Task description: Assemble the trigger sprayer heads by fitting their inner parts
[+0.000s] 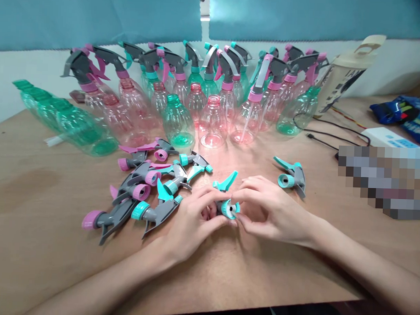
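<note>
Between my hands, a little above the table's near part, is a teal and grey trigger spray head [230, 208]. Its teal collar faces me, showing a white inside with a dark hole, and its teal trigger points up and away. My left hand [197, 217] is closed around the grey body from the left. At the collar's right side, my right hand [268, 208] pinches the rim between thumb and fingers. Left of my hands lies a loose pile of pink and teal spray heads [156, 213]. One more teal spray head [293, 179] lies beyond my right hand.
Behind stand rows of clear pink bottles [213, 125] and green bottles [178, 124], many topped with spray heads. Green bottles [76, 125] lean at the left. A cream tumbler [344, 75], black cable [321, 140], white box [390, 136] and blue packet [404, 116] are at right.
</note>
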A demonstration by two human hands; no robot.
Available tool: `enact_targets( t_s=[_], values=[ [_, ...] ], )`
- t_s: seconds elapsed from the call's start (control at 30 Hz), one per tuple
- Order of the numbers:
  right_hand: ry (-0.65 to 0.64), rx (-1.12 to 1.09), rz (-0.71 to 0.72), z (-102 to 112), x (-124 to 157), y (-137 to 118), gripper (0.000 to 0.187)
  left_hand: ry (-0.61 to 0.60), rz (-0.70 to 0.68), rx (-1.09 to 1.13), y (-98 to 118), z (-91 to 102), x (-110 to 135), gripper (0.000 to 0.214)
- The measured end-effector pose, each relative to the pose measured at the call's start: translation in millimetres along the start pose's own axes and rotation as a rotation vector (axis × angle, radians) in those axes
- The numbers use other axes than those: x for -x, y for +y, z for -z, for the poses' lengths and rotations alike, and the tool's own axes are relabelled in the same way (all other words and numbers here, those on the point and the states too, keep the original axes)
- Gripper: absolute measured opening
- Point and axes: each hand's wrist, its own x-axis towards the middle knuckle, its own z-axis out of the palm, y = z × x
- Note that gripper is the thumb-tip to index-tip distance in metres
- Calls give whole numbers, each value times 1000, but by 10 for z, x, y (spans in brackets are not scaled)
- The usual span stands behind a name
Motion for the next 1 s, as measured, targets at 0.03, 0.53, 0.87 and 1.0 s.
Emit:
enact_targets(
  t_s=[0.03, 0.53, 0.87, 1.0],
  values=[
    [7, 1, 3, -5, -1, 2, 25, 7, 0, 2, -2, -2, -2, 32],
    [121, 158, -7, -16, 14, -38, 11, 33, -13, -65, -23, 13, -7, 32],
    [95, 75, -109, -6, 34, -43, 6, 33, -12, -39, 1, 4, -2, 27],
    [105, 70, -121, -13, 38, -36, 6, 41, 3, -30, 0, -4, 4, 30]
  ],
)
